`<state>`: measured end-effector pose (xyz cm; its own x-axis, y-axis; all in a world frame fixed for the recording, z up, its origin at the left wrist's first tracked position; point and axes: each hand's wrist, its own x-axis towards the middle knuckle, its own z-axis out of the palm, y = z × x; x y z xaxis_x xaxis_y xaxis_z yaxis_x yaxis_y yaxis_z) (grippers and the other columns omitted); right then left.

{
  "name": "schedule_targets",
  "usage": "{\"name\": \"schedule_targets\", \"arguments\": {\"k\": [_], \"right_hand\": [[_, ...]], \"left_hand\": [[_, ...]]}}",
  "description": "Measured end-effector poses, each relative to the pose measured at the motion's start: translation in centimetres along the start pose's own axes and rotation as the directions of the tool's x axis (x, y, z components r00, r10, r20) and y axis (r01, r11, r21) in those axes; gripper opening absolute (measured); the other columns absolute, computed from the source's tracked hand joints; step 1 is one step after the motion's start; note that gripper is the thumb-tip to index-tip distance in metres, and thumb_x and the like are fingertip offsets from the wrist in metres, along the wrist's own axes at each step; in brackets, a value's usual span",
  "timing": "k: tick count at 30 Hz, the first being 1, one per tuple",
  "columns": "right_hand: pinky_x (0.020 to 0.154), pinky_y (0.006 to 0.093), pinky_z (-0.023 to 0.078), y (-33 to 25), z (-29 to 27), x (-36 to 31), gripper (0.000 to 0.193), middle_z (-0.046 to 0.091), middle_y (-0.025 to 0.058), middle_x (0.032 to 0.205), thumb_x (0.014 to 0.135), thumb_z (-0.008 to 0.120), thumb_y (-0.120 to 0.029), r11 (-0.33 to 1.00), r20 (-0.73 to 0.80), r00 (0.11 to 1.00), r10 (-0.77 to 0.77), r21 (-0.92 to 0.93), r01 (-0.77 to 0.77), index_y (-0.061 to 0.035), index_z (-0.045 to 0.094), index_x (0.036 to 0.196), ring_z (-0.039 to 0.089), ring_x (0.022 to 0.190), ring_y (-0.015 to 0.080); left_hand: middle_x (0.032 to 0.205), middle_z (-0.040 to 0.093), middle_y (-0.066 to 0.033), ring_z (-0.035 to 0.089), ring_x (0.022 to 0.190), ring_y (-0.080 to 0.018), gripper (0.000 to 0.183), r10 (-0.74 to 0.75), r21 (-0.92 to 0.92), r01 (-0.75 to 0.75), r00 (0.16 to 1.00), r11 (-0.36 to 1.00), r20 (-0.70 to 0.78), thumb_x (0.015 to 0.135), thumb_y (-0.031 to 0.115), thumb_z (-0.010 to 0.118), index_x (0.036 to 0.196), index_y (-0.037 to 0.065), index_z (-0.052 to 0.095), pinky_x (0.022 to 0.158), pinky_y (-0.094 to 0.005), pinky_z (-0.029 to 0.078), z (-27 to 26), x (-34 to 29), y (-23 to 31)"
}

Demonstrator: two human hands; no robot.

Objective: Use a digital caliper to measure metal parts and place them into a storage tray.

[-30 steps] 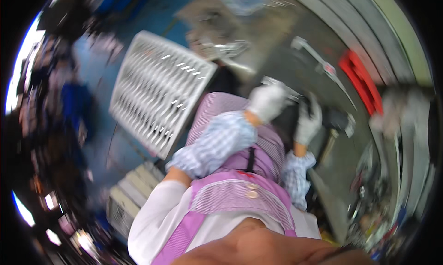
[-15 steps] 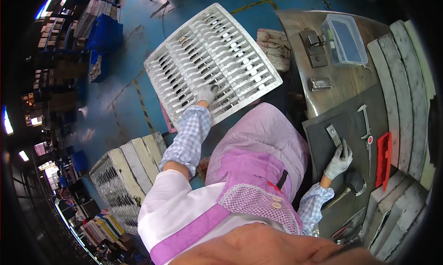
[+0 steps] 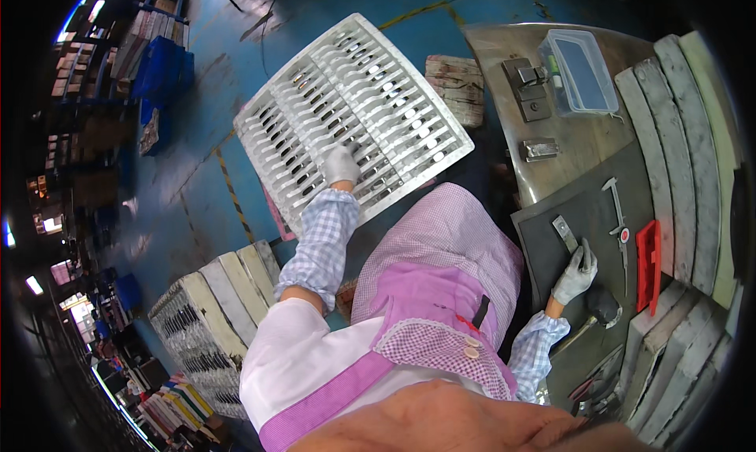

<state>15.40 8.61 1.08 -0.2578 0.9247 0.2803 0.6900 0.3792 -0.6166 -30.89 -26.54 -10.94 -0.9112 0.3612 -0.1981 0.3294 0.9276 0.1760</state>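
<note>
Head view: a narrow metal strip point(image 3: 563, 233) lies over a dark mat point(image 3: 538, 220) at the person's right, its lower end meeting the gloved right hand point(image 3: 576, 275). That hand's fingers are bent close together around the end; whether they pinch it or only rest on it, I cannot tell. The gloved left hand point(image 3: 341, 165) is half curled over the slots of a pale tray point(image 3: 459, 154), whose rows carry many small shiny pieces; its fingertips are partly hidden, so I cannot tell if it has hold of one.

Just right of the strip lies a dial caliper point(image 3: 621, 224), and beyond it a red case point(image 3: 648, 267). A black-headed hammer point(image 3: 603, 309) sits close beside the right wrist, its handle slanting toward the sleeve. These three crowd that side of the hand, backed by upright pale slabs point(image 3: 668, 137) along the bench edge.

Farther up the metal bench point(image 3: 504, 74) are a small metal block point(image 3: 540, 150), a dark fixture point(image 3: 526, 90) and a clear plastic bin point(image 3: 583, 70). A worn wooden block point(image 3: 457, 88) stands between tray and bench. More trays point(image 3: 209, 310) are stacked at lower left; blue crates point(image 3: 164, 70) stand farther off on the blue floor point(image 3: 228, 82).
</note>
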Motion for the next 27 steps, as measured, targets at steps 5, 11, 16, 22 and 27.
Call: {"name": "schedule_targets", "arguments": {"k": [5, 11, 16, 22, 27], "right_hand": [[0.093, 0.0400, 0.050, -0.5, 0.2, -0.1, 0.024, 0.073, 0.0113, 0.111, 0.097, 0.068, -0.018, 0.999, -0.005, 1.000, 0.019, -0.026, -0.019, -0.0072, 0.078, 0.116, 0.066, 0.102, 0.0285], [0.096, 0.0362, 0.050, -1.4, -1.5, -0.1, 0.025, 0.072, 0.0119, 0.113, 0.094, 0.069, -0.019, 0.968, 0.117, 0.990, 0.079, 0.228, -0.105, -0.0083, 0.078, 0.115, 0.067, 0.103, 0.0286], [0.089, 0.0372, 0.055, -8.8, -2.8, -2.6, 0.027, 0.072, 0.0128, 0.110, 0.092, 0.072, -0.019, 0.926, 0.161, 0.985, -0.055, 0.377, -0.010, -0.0090, 0.075, 0.117, 0.070, 0.098, 0.0302], [0.084, 0.0316, 0.057, -8.1, -3.5, -1.0, 0.030, 0.077, 0.0094, 0.106, 0.094, 0.070, -0.029, 0.938, 0.582, 0.810, 0.076, 0.235, -0.256, -0.0133, 0.077, 0.119, 0.075, 0.095, 0.0225], [0.080, 0.0268, 0.056, -5.0, -3.6, 1.1, 0.022, 0.079, 0.0086, 0.096, 0.093, 0.073, -0.033, 0.783, 0.389, 0.863, 0.321, 0.404, -0.474, -0.0183, 0.083, 0.106, 0.076, 0.089, 0.0164]], "left_hand": [[0.112, 0.074, -0.0202, 0.072, 0.107, -0.0378, 0.027, -0.067, 0.079, 0.057, 0.989, 0.995, 0.133, 0.090, 0.010, 0.061, 0.111, 0.015, 0.078, 0.092, -0.0436, 0.057, -1.7, 1.0, 1.3], [0.122, 0.073, -0.0187, 0.073, 0.104, -0.0392, 0.051, -0.022, 0.294, -0.085, 0.939, 0.952, 0.342, 0.096, 0.052, 0.056, 0.128, 0.015, 0.071, 0.089, -0.0498, 0.057, -8.4, 1.1, 5.3], [0.085, 0.076, -0.0143, 0.074, 0.079, -0.0321, 0.021, 0.679, -0.307, -0.618, 0.717, 0.723, 0.157, 0.092, 0.029, 0.071, 0.106, 0.016, 0.078, 0.070, -0.0415, 0.059, -10.4, -11.2, 18.3], [0.107, 0.073, -0.0169, 0.072, 0.095, -0.0333, 0.029, 0.876, -0.639, -0.713, 0.465, 0.287, -0.125, 0.089, 0.013, 0.075, 0.117, 0.008, 0.072, 0.082, -0.0402, 0.058, -7.5, -18.6, 32.1], [0.119, 0.069, -0.0148, 0.067, 0.109, -0.0354, 0.030, 0.673, -0.638, -0.552, 0.736, 0.538, -0.070, 0.090, 0.013, 0.072, 0.120, 0.011, 0.071, 0.092, -0.0436, 0.055, -6.3, -18.8, 33.7]]}}
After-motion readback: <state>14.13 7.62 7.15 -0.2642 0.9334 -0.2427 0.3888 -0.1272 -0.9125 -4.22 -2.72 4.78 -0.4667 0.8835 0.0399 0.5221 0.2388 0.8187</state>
